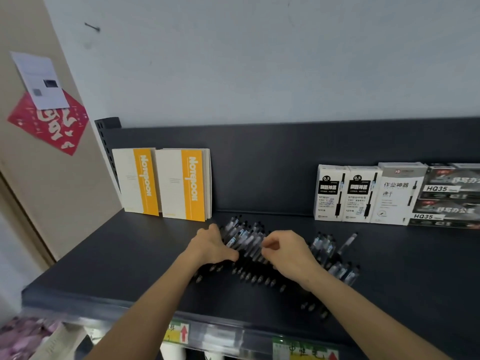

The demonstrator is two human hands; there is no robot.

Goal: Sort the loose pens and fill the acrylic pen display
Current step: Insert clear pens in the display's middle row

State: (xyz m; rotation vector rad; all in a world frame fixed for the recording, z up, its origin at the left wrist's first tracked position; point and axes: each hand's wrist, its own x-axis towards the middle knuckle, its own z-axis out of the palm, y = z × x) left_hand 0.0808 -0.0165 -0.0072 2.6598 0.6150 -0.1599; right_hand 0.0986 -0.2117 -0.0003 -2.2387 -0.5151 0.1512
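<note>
Head cam looks down on a dark shelf that fills the lower half of the frame. Two yellow-and-cream notebooks stand against its back panel at centre left, and a row of pen boxes stands at the right edge. The loose pens are heaped mid-frame on the shelf, with a few more spilling off to the right. The left hand has its fingers curled over the left end of the heap. The right hand is curled at the middle, but honestly can't tell if it's pinching a pen.
</note>
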